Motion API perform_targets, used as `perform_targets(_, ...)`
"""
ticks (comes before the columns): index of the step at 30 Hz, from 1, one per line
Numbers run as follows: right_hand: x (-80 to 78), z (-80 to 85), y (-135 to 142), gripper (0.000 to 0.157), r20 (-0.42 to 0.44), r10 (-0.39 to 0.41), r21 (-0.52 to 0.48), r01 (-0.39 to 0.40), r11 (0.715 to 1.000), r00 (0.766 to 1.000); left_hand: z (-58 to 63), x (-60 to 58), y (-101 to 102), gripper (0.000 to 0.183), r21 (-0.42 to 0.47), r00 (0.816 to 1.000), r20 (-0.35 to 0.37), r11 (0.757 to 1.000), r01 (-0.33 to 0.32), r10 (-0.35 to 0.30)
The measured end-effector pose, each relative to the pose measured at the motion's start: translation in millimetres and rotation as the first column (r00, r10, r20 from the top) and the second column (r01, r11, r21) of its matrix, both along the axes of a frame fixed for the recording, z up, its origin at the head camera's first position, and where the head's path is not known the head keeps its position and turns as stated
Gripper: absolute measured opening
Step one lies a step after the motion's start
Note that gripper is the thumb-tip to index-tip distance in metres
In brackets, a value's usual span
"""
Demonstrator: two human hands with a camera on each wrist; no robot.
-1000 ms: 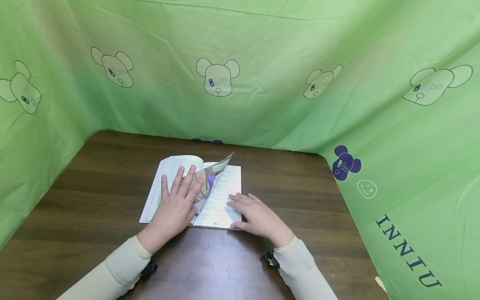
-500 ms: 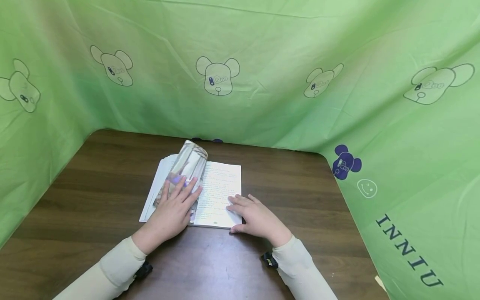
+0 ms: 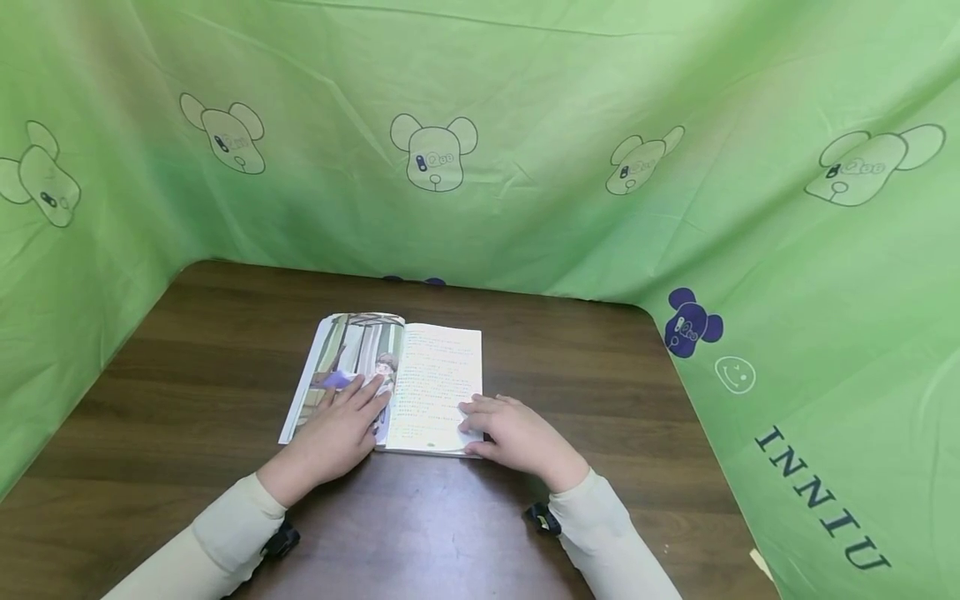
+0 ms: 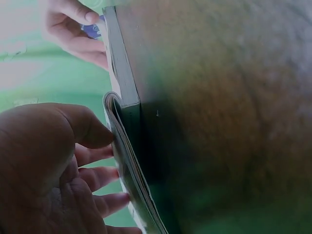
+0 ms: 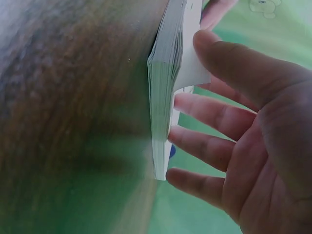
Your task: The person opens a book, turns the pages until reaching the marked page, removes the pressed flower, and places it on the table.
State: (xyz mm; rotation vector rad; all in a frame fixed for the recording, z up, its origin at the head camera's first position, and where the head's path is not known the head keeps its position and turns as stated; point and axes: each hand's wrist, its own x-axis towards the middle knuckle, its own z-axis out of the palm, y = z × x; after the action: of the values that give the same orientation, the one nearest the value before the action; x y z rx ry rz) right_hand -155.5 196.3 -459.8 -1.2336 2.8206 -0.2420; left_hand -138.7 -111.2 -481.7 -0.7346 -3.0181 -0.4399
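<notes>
An open book lies on the table, with a colour illustration on its left page and printed text on its right page. My left hand rests over the lower part of the illustrated page, fingers spread. In the left wrist view its thumb lies along the book's lower edge. My right hand is at the lower right corner of the text page. From the right wrist, a single page stands lifted off the stack, its corner between my thumb and forefinger, which is partly hidden behind it.
The dark wooden table surrounds the book. Green fabric with cartoon bear heads rises along the back and both sides. A small pale piece lies near the table's right edge.
The illustrated page has swung over from right to left and now lies flat on the left side. My left hand has slid slightly down and left. The right hand has barely moved.
</notes>
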Motion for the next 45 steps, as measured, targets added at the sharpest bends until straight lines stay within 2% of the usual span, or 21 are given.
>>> perform_targets(4, -0.8, -0.5, 1, 0.010, -0.030, 0.036, 0.005, -0.036, 0.999, 0.999, 0.7, -0.7, 1, 0.051, 0.013, 1.000, 0.012, 1.000, -0.015, 0.015)
perform_targets(8, -2.4, -0.9, 1, 0.009, -0.066, 0.054, -0.022, -0.055, 0.998, 0.996, 2.4, -0.6, 7, 0.052, 0.007, 0.999, -0.025, 1.000, -0.020, 0.021)
perform_targets(12, -4.1, -2.4, -1, 0.006, -0.111, 0.037, -0.073, -0.046, 0.996, 0.993, 2.6, 0.3, 15, 0.039, 0.025, 0.998, -0.062, 1.000, 0.019, -0.018)
perform_targets(16, -5.1, -3.8, -3, 0.008, -0.136, -0.021, -0.115, 0.005, 0.993, 0.990, -0.5, 1.5, 21, 0.035, 0.063, 0.997, 0.020, 0.996, 0.067, -0.068)
perform_targets(19, -6.0, -2.8, -3, 0.008, -0.158, -0.050, -0.115, 0.032, 0.993, 0.986, -0.5, 2.6, 23, 0.034, 0.092, 0.994, 0.083, 0.994, 0.062, -0.069)
perform_targets(22, -7.1, 0.0, -4, 0.008, -0.185, -0.058, -0.109, 0.038, 0.993, 0.981, 1.7, 3.2, 24, 0.033, 0.110, 0.993, 0.107, 0.993, 0.048, -0.059)
perform_targets(25, -8.3, 4.2, -4, 0.008, -0.216, -0.047, -0.116, 0.022, 0.993, 0.975, 3.9, 3.4, 25, 0.042, 0.111, 0.993, 0.108, 0.993, 0.040, -0.052)
perform_targets(28, -9.2, 9.3, -5, 0.008, -0.256, -0.025, -0.129, -0.008, 0.992, 0.966, 4.6, 3.4, 26, 0.044, 0.105, 0.995, 0.087, 0.994, 0.032, -0.042)
perform_targets(32, -9.6, 14.7, -5, 0.007, -0.309, -0.018, -0.165, -0.035, 0.986, 0.951, 3.0, 4.1, 28, 0.033, 0.114, 0.998, 0.052, 0.993, 0.013, -0.019)
perform_targets(38, -8.4, 20.6, 0, 0.013, -0.360, -0.114, -0.258, 0.018, 0.966, 0.926, 1.0, 5.1, 29, 0.029, 0.137, 1.000, -0.015, 0.991, -0.007, 0.009)
perform_targets(40, -8.2, 22.5, 3, 0.014, -0.354, -0.147, -0.274, 0.048, 0.961, 0.924, 1.6, 4.5, 30, 0.035, 0.156, 0.999, -0.040, 0.988, -0.015, 0.022)
perform_targets(45, -6.6, 26.8, 6, 0.008, -0.325, -0.187, -0.286, 0.093, 0.954, 0.927, 1.6, 2.4, 29, 0.073, 0.251, 0.989, -0.125, 0.967, -0.042, 0.075)
